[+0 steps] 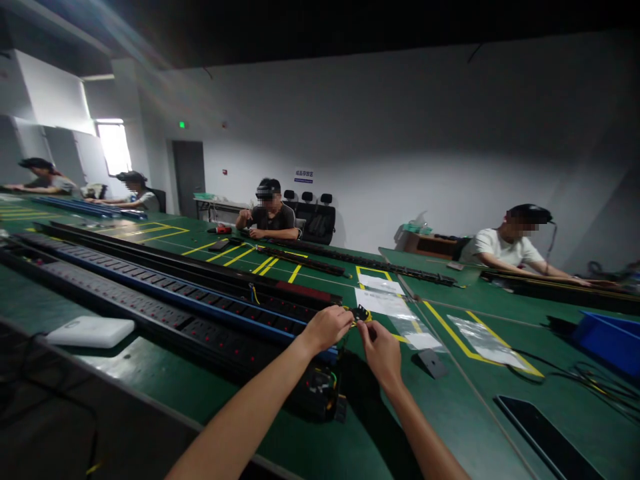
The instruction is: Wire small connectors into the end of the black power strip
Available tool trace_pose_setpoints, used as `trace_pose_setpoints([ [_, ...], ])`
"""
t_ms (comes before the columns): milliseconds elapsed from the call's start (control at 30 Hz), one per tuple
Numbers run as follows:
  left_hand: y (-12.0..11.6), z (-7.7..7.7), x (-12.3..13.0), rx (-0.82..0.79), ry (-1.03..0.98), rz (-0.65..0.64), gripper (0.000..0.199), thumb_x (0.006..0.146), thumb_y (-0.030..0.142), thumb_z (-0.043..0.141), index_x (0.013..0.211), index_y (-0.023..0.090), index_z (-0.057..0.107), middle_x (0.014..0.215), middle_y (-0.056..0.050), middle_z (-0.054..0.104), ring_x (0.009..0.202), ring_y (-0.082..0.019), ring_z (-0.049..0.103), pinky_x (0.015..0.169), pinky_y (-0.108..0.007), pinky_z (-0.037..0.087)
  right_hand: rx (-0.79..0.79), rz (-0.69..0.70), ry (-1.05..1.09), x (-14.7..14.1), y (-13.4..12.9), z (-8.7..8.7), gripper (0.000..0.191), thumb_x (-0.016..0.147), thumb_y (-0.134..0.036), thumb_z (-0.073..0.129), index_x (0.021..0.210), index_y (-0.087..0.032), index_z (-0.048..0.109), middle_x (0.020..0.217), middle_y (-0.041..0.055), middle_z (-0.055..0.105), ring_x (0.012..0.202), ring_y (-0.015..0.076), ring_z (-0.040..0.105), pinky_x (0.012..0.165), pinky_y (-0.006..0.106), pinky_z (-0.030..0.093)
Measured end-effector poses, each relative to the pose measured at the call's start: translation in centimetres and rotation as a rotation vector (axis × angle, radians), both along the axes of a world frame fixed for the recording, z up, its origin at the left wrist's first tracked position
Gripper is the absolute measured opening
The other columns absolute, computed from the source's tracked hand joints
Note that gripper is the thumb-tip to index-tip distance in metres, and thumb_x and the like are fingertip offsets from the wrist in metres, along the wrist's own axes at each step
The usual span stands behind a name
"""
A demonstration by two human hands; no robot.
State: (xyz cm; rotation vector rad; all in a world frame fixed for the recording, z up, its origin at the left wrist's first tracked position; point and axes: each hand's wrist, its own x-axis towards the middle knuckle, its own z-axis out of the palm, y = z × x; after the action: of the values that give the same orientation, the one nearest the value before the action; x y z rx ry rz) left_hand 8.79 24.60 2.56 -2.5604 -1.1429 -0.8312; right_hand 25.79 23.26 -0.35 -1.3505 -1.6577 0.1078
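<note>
My left hand (329,328) has its fingers pinched at the right end of a long blue-edged strip (200,291), against a small black part (360,312) with yellow wires. From the right, my right hand (380,347) pinches the same small part and its wires. What exactly lies between the fingertips is too small to tell. In front lies a long black strip with sockets (150,302), its open right end (323,383) showing green and yellow wires just below my hands.
A white box (91,331) lies left, a phone (547,437) front right. A grey plate (431,363), plastic bags (485,340), cables and a blue bin (610,340) are at right. People sit around the green table (465,413), one across (275,217).
</note>
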Motion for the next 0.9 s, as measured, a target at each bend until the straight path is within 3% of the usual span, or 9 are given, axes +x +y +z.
trace_pose_setpoints([
  [267, 0.09, -0.21, 0.07, -0.031, -0.03, -0.03, 0.012, 0.097, 0.023, 0.05, 0.095, 0.018, 0.06, 0.092, -0.005, 0.065, 0.094, -0.019, 0.062, 0.087, -0.031, 0.049, -0.022, -0.027, -0.001, 0.01, 0.08, -0.02, 0.051, 0.093, -0.061, 0.038, 0.07, -0.022, 0.059, 0.067, 0.0059, 0.063, 0.059, 0.0194, 0.052, 0.057, 0.028, 0.029],
  [433, 0.33, -0.29, 0.07, -0.048, -0.087, -0.04, 0.017, 0.096, 0.021, 0.051, 0.111, 0.018, 0.059, 0.105, -0.006, 0.068, 0.101, -0.018, 0.063, 0.092, -0.03, 0.049, -0.058, -0.032, -0.011, -0.08, 0.05, 0.06, 0.047, 0.094, -0.057, 0.038, 0.07, -0.022, 0.057, 0.067, 0.0046, 0.062, 0.061, 0.0189, 0.052, 0.058, 0.027, 0.028],
  [900, 0.17, 0.17, 0.0, -0.07, -0.077, -0.059, 0.011, 0.096, 0.023, 0.051, 0.097, 0.019, 0.062, 0.096, -0.005, 0.068, 0.094, -0.018, 0.064, 0.086, -0.029, 0.05, -0.09, -0.039, 0.015, -0.24, 0.23, 0.22, 0.04, 0.094, -0.05, 0.04, 0.067, -0.022, 0.051, 0.067, 0.0032, 0.061, 0.063, 0.0178, 0.051, 0.06, 0.026, 0.027],
])
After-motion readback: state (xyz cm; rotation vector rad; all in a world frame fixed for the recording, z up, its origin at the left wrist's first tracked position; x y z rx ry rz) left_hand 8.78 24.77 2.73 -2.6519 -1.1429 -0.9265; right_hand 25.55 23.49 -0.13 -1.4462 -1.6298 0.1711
